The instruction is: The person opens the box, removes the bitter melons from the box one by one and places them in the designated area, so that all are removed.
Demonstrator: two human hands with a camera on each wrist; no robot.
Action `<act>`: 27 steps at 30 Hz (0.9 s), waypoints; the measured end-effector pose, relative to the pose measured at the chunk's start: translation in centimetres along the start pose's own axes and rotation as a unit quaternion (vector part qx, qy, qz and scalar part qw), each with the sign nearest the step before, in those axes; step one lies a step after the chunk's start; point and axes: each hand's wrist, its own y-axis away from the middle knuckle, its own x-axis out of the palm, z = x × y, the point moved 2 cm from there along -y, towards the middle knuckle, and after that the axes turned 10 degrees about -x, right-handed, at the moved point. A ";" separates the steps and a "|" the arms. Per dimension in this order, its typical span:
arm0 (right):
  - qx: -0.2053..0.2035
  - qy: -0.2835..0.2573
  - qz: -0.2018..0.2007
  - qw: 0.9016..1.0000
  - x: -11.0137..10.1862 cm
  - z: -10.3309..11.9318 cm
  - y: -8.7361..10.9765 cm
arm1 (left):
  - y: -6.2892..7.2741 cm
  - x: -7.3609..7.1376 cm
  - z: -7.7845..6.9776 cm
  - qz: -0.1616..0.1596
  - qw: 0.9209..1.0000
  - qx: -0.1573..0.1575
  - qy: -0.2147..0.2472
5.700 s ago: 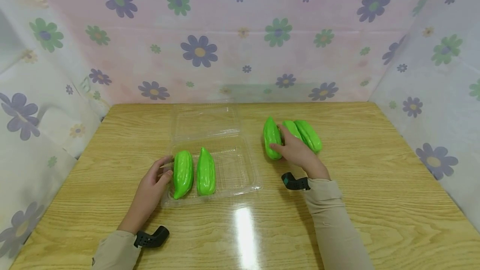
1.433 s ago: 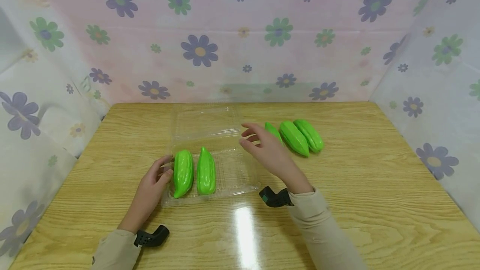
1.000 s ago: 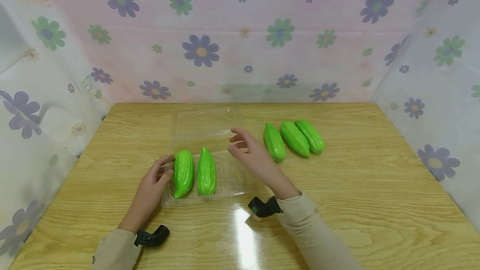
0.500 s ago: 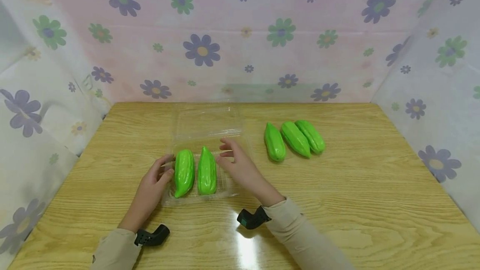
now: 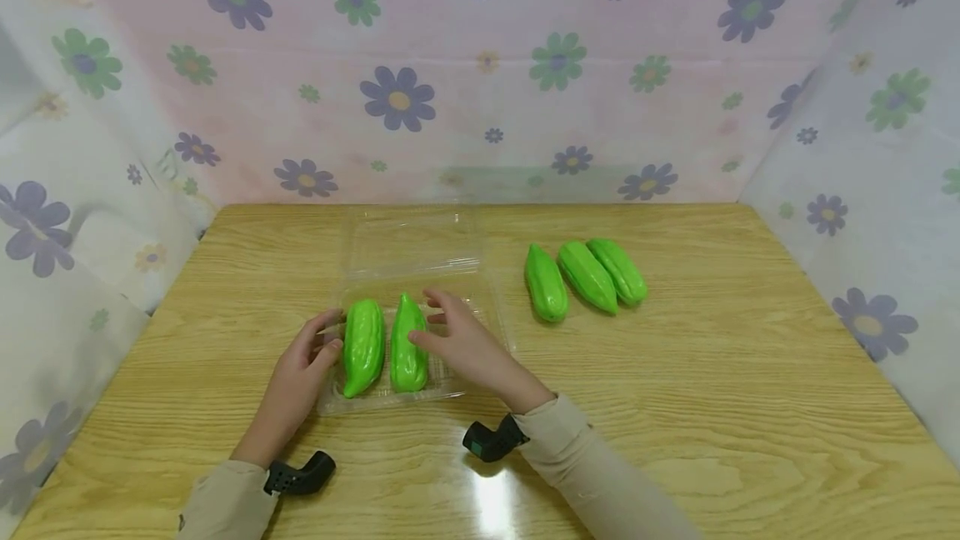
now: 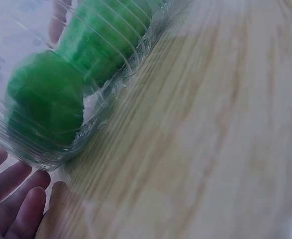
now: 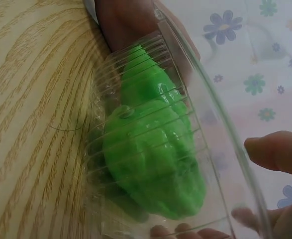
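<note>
A clear plastic clamshell box lies with its lid folded back on the table, two glossy green ridged gourds inside. My left hand rests along the box's left edge, beside the left gourd; in the left wrist view its loose fingers lie at the box's corner. Over the right part of the box is my right hand, thumb overlapping the right gourd in the head view. In the right wrist view its thumb and fingers stand spread apart, with nothing gripped between them.
Three more green gourds lie side by side on the wooden table, right of the box. The box's transparent lid reaches toward the table's back edge. Flower-patterned cloth stands behind and at both sides.
My right hand has moved left and nearer, from the leftmost loose gourd, which it earlier held, to above the box. That gourd stays on the table. My left hand keeps its place.
</note>
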 end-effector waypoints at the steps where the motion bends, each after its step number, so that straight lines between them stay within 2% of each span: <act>1: -0.002 -0.002 0.006 1.000 0.1 0.0 -0.1 | 0.0 0.0 0.0 0.000 1.000 -0.001 0.001; 10: -0.004 0.007 0.062 0.998 0.9 -0.1 -0.2 | 0.1 0.1 -0.3 -0.002 1.000 0.011 0.009; 15: -0.008 0.026 0.068 0.997 1.1 -0.1 -0.3 | 0.1 0.1 -0.6 -0.003 1.000 0.012 0.009; 22: -0.040 0.095 0.078 0.992 1.5 0.3 -0.2 | 0.1 0.0 -0.4 -0.004 1.000 0.002 0.003; 27: -0.043 0.106 0.080 0.990 1.5 0.5 -0.1 | 0.0 0.0 0.0 -0.004 1.000 -0.003 -0.001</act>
